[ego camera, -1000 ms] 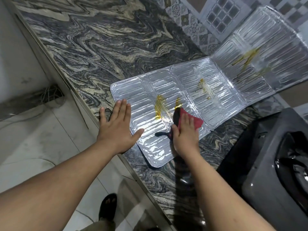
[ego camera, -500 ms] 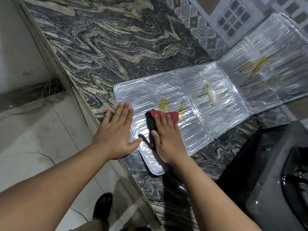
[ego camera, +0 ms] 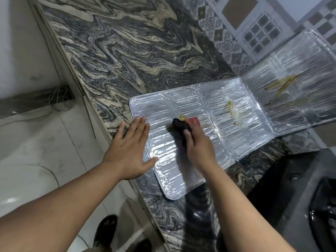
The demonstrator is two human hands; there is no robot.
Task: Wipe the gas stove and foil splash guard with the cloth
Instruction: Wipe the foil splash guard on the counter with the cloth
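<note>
Swirled grey-and-cream stone makes up the tabletop (ego camera: 127, 51), with patterned wall tiles (ego camera: 254, 33) behind it and pale floor tiles (ego camera: 45, 142) off to my left. Lying flat across the stone is the foil splash guard (ego camera: 214, 110), its far panel bent up against the wall. My left hand (ego camera: 131, 151) presses down on the guard's near left edge, fingers (ego camera: 140, 126) spread wide and flat, holding nothing — the palm partly over the tabletop's rim. My right hand (ego camera: 198, 146) is pushed down on the cloth (ego camera: 181, 130), a red and dark bundle pinned under my fingers on the first panel. Just beyond the cloth sits a small yellow smear (ego camera: 182, 117), touching its far edge. Another brownish stain (ego camera: 232, 111) marks the middle panel, and a longer streak (ego camera: 281, 83) crosses the raised panel. At lower right, the dark gas stove (ego camera: 300, 197) stands apart from both hands.
</note>
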